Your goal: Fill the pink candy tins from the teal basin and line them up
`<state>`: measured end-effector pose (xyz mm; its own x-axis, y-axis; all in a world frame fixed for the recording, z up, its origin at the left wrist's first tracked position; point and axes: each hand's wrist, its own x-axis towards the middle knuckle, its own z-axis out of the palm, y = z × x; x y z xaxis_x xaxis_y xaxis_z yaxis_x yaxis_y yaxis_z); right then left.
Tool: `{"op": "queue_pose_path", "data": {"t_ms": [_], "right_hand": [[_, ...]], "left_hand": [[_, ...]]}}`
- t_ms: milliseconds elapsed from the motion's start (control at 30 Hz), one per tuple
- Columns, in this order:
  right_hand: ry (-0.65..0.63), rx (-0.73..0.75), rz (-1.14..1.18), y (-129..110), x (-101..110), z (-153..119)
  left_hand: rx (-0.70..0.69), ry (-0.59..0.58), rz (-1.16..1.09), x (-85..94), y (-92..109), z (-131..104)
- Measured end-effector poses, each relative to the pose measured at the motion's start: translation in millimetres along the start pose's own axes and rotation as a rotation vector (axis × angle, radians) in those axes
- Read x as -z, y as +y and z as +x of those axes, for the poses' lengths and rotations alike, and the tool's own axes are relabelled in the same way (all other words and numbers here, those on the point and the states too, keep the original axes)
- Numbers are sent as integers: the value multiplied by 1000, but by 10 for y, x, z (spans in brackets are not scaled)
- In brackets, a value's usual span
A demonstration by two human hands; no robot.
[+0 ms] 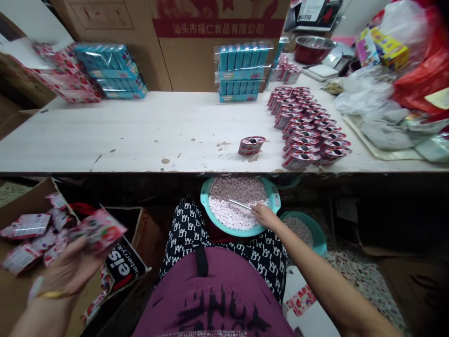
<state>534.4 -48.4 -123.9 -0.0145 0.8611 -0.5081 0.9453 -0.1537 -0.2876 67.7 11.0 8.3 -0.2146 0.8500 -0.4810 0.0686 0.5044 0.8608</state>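
My left hand [72, 267], slightly blurred, holds a pink packet with a strawberry print [100, 230] over the left side. Below it, an open cardboard box [21, 299] contains several similar packets [30, 225]. In my right hand [264, 215] is a thin silvery metal rod [240, 204], its far end lying over small pale pink pellets [228, 215]. These pellets fill a teal basin [204, 199] that rests at my lap, under the table edge. One small pink oval carton with a dark hole on top [251, 145] stands by itself on the table.
Rows of matching oval cartons [301, 135] stand on the white table [140, 131], right of centre. Wrapped blue packs [242, 70] lean against a large cardboard box [189, 61]. Plastic bags [379, 93] crowd the right end. A second teal basin [317, 234] sits lower right.
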Motion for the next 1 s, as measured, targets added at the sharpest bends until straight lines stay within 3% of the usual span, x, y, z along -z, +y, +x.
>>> {"op": "queue_pose_path", "data": {"t_ms": [100,167,233,300,367,500,633,800,900,1000], "right_hand": [[85,-84,-81,48,83,-80],[127,-142,-176,88,163,-158],[135,-191,-238,81,200,-193],[129,-236,-202,1,148,-137],[109,-264,-106,-134,9,16],[86,-262,24,-363,-329,399],[85,-227,145,-328,-451,521],[137,-122,327,-166,-265,345],[227,-57,497,-113,-11,179],[252,-29,506,-116,317,5]], "left_hand": [[86,-392,-102,-819,-1,64],[111,-559,-101,-1314,-32,117],[97,-656,-55,-1679,-98,185],[57,-712,1,-1899,-196,267],[9,-706,34,-2002,-314,347],[-101,-604,106,-2034,-516,455],[-176,-551,168,-2025,-619,531],[-226,-460,195,-2089,-639,619],[-284,-456,227,-2224,-615,622],[-392,-492,298,-2424,-610,592]]}}
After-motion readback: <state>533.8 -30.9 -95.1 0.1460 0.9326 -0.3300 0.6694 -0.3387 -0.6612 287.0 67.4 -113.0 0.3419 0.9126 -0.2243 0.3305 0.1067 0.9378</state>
